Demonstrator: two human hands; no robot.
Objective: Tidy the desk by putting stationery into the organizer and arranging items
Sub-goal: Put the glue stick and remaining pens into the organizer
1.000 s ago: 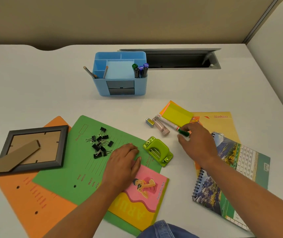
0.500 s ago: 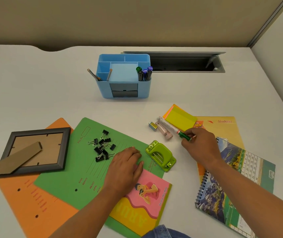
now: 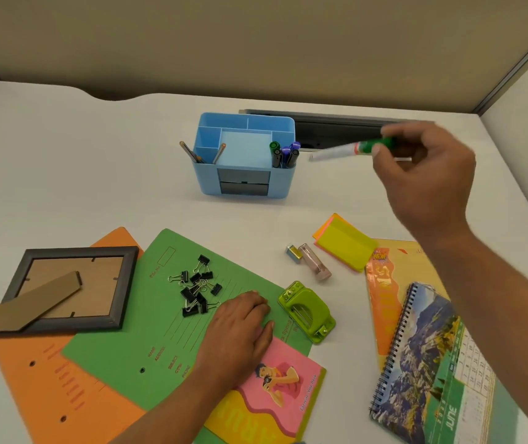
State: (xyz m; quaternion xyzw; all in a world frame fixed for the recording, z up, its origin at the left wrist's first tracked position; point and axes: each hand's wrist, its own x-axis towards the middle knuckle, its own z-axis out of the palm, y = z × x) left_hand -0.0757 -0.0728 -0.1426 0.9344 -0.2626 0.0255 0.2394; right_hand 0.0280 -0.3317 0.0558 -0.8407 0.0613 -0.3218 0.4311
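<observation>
The pen (image 3: pixel 345 151) hangs in the air at 3 o'clock from the organizer (image 3: pixel 243 184), with its white barrel pointing to 9 o'clock. The right hand (image 3: pixel 426 174) pinches the pen's green end with curled fingers. At 6 o'clock, the left hand (image 3: pixel 240 328) rests flat on the green folder (image 3: pixel 147 331), fingers together.

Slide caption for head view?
Right hand holds a green-capped marker beside the blue organizer; left hand rests on the green folder.
</observation>
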